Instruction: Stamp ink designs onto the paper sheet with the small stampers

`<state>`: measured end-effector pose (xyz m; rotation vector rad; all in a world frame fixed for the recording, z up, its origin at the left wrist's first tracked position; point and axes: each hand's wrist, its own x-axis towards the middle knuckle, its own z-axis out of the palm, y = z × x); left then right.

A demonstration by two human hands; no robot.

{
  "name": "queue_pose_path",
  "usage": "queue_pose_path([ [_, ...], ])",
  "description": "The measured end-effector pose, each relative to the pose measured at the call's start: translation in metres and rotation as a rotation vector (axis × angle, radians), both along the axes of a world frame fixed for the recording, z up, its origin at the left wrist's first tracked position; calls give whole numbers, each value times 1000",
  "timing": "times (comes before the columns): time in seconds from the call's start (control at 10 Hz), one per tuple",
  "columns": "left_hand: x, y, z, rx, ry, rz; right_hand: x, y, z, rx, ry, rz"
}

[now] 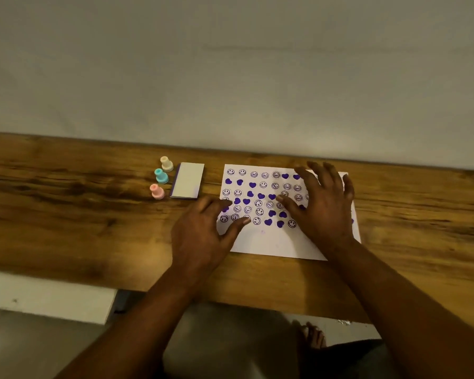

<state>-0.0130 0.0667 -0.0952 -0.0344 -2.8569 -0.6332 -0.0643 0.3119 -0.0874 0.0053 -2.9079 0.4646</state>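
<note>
A white paper sheet (pixel 268 242) lies on the wooden table (pixel 66 201), covered with rows of purple smiley and heart prints. My left hand (pixel 200 236) hovers over its left edge, fingers spread, holding nothing. Over the sheet's right half my right hand (pixel 320 203) is also spread and holds nothing. Three small stampers stand left of the sheet: a cream stamper (pixel 166 163), a teal stamper (pixel 161 176) and a pink stamper (pixel 156 191). A closed white ink pad (pixel 188 179) with a purple side lies beside them.
A pale wall (pixel 230 64) rises right behind the table's far edge. Below the near edge I see the floor, my lap and a bare foot (pixel 312 335). Bare wood stretches to the far left and far right.
</note>
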Motion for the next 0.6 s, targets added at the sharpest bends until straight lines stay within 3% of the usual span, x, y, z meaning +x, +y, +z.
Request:
queue_pose_path([
  [0.3, -19, 16, 16, -11, -91, -1, 3, -27, 3, -172, -195, -25],
  [0.5, -21, 26, 106, -170, -485, -119, 36, -32, 67, -64, -618, 46],
  [0.6, -24, 20, 155, -318, -631, -240, 38, -16, 119, -13, -722, 61],
])
